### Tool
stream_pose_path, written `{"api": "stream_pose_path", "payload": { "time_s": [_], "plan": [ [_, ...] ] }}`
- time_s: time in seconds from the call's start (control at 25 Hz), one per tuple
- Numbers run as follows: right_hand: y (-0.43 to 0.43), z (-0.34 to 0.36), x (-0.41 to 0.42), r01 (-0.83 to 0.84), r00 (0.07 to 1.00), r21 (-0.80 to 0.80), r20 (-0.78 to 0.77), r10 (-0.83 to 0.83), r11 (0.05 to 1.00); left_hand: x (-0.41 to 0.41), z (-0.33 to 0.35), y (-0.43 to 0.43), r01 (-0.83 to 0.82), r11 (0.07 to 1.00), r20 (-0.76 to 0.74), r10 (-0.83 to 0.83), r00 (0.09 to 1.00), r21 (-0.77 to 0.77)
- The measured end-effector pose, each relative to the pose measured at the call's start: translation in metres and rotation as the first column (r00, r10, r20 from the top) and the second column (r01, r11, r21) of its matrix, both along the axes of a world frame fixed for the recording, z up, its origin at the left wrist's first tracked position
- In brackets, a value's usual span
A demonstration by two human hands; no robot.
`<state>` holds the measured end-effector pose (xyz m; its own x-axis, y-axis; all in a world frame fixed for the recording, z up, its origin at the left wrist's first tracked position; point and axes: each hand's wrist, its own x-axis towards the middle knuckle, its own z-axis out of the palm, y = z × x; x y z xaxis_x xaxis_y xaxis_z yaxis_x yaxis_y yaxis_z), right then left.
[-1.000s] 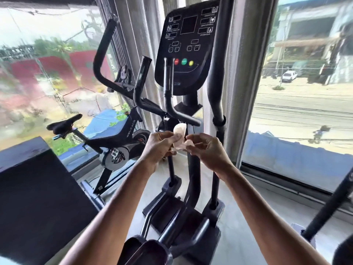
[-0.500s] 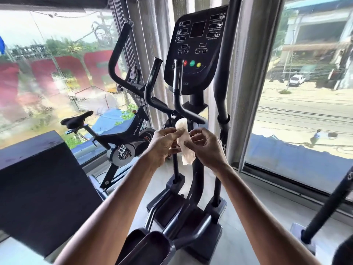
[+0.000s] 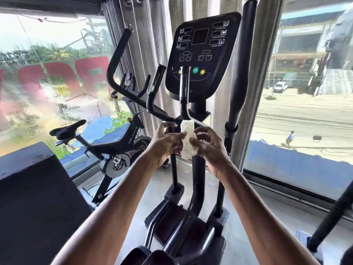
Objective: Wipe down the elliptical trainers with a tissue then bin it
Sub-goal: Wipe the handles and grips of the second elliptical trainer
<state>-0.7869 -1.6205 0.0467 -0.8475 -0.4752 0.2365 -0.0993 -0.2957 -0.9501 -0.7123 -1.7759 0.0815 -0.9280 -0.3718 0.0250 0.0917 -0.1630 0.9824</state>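
Presently we record the left hand (image 3: 164,144) and right hand (image 3: 214,150) each pinching the tissue (image 3: 188,144) with their fingers, held near the elliptical trainer (image 3: 200,83) below its console, apparently arranging a usable wiping face.

You get strong daylight through the windows (image 3: 305,115); the glass glares, the console (image 3: 200,54) sits backlit, edges bend and blur.

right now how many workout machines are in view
2: the elliptical straight ahead and an exercise bike to its left. A black bar at the lower right edge may belong to a third.
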Motion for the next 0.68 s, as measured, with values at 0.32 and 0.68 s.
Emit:
{"api": "stream_pose_path", "payload": {
  "time_s": [0.32, 0.68],
  "plan": [
    [-0.067, 0.01, -0.028, 0.216, 0.938, 0.17, -0.311, -0.155, 0.962, -0.036, 0.009, -0.082, 0.135, 0.955, -0.059, -0.156, 0.986, -0.263],
    [-0.094, 0.024, -0.049, 0.464, 0.832, 0.163, -0.418, -0.365, 0.871, -0.073, 0.019, -0.11, 0.104, 0.867, -0.012, -0.125, 0.992, -0.488]
  ]
}}
